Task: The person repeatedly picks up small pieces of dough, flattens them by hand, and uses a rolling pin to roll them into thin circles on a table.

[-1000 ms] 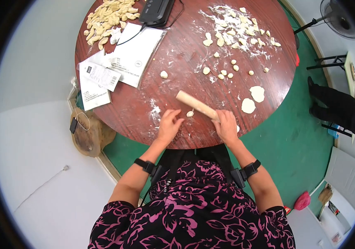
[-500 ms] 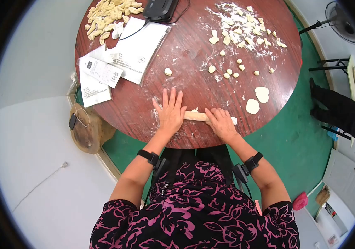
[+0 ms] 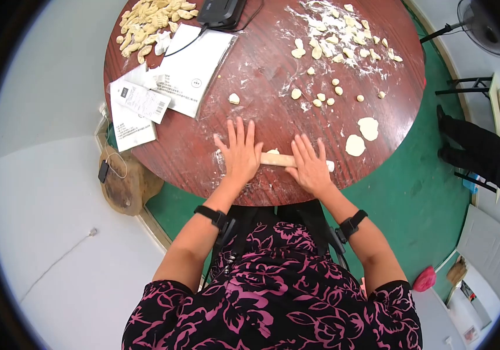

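A pale rolling pin [image 3: 278, 159] lies sideways near the front edge of the round wooden table [image 3: 203, 169]. My left hand [image 3: 241, 156] rests flat over its left end, fingers stretched forward. Over the right part of the pin lies my right hand [image 3: 310, 166], palm down with its fingers extended. A bit of dough [image 3: 274, 151] peeks out just behind the pin; the rest of it is hidden. Two flattened dough rounds, one nearer [image 3: 355, 145] and one farther [image 3: 368, 129], lie to the right. A single dough lump [image 3: 234, 98] sits ahead of my left hand.
Several small dough balls [image 3: 338, 91] and floured dough pieces [image 3: 352, 35] spread across the far right. Shaped dough pieces [image 3: 155, 23] are heaped at far left, near white paper packets [image 3: 194, 70] and a black device [image 3: 220, 13] with a cable. Another person's legs [image 3: 474, 140] show at right.
My right hand's fingers have straightened from curling round the pin to lying flat, pointing forward. My left hand stays nearly in place on the pin. The view has shifted slightly.
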Available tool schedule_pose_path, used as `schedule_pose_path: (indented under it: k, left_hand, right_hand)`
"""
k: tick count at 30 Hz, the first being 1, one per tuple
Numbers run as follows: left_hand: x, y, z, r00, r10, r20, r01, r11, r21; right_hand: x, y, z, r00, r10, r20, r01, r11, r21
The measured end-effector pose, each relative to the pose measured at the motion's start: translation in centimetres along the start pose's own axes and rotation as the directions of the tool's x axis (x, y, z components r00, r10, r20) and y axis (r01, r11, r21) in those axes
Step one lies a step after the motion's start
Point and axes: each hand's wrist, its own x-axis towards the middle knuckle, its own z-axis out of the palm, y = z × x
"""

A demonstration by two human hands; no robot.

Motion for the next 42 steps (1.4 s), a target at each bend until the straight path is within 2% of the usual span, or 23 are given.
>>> schedule_pose_path:
  k: [1,3,5,8,9,10,13,16,17,20,23,27,30,33,36,39,42]
  left_hand:
    - [1.2,-0.1,0.2,0.998,0.018,-0.067,-0.019,1.000,-0.013]
    - [2.6,0.0,0.3,0.998,0.011,-0.069,-0.012,1.000,-0.013]
    - [2.8,-0.1,0.4,0.997,0.017,-0.081,-0.019,1.000,-0.021]
    - [-0.4,-0.3,0.3,0.998,0.060,0.010,-0.059,0.998,-0.028]
    - [-0.6,-0.3,0.3,0.998,0.033,0.046,-0.032,0.999,-0.015]
    - [-0.4,-0.2,0.4,0.999,0.025,0.020,-0.024,0.999,-0.030]
    - [2.4,-0.3,0.6,0.997,-0.017,-0.072,0.012,0.998,-0.066]
    - [2.7,-1.1,-0.9,0.974,-0.117,-0.192,0.071,0.971,-0.229]
    - [1.9,-1.2,-2.1,0.937,-0.106,-0.333,0.001,0.954,-0.300]
    - [-1.8,-0.5,-2.8,0.923,-0.224,-0.313,0.085,0.912,-0.401]
    - [-2.6,0.6,-1.6,0.995,0.074,-0.071,-0.096,0.911,-0.400]
    - [-1.0,2.1,-0.5,0.989,0.149,-0.016,-0.143,0.899,-0.413]
    - [-0.1,1.7,0.3,0.947,0.285,0.148,-0.189,0.868,-0.459]
    - [0.2,1.8,0.7,0.855,0.485,0.184,-0.333,0.785,-0.523]
    - [0.9,1.5,0.5,0.815,0.579,0.017,-0.462,0.666,-0.586]
    - [-0.7,0.6,-1.6,0.977,0.211,0.014,-0.150,0.741,-0.655]
    - [-3.5,-2.1,-1.5,0.967,-0.054,0.248,0.213,0.708,-0.673]
  right_hand:
    - [1.1,0.5,-0.4,0.999,0.028,-0.022,-0.029,0.999,-0.026]
    - [2.4,0.9,-0.8,0.993,0.096,-0.062,-0.097,0.995,-0.015]
    - [1.9,0.9,-0.5,0.995,0.074,-0.073,-0.075,0.997,-0.009]
    - [-0.2,-0.5,-0.2,0.999,0.032,-0.010,-0.032,0.998,0.056]
    - [-0.1,-0.5,-0.1,0.999,0.040,-0.012,-0.040,0.998,0.045]
    - [0.0,-0.3,-0.1,0.999,0.048,-0.012,-0.048,0.998,0.034]
    - [1.4,1.1,-1.1,0.992,-0.055,-0.112,0.061,0.997,0.055]
    - [0.5,2.0,0.9,0.984,-0.091,-0.150,0.111,0.984,0.136]
    - [0.4,1.6,0.7,0.973,-0.017,-0.230,0.076,0.965,0.251]
    - [-0.4,0.5,-0.6,0.952,0.260,-0.160,-0.160,0.872,0.462]
    - [-1.0,-0.1,-0.9,0.912,0.409,-0.003,-0.321,0.719,0.616]
    - [-2.3,0.9,-0.4,0.866,0.500,-0.012,-0.389,0.690,0.611]
    - [-3.9,1.5,-0.5,0.846,0.533,-0.023,-0.412,0.681,0.605]
    - [-4.9,1.5,-0.5,0.830,0.557,-0.033,-0.421,0.665,0.616]
    - [-5.3,1.3,-0.3,0.825,0.561,-0.062,-0.403,0.663,0.631]
    - [-5.3,1.0,-0.2,0.859,0.486,-0.163,-0.324,0.761,0.562]
    - [-4.4,0.7,-0.3,0.943,0.259,-0.210,-0.117,0.846,0.520]
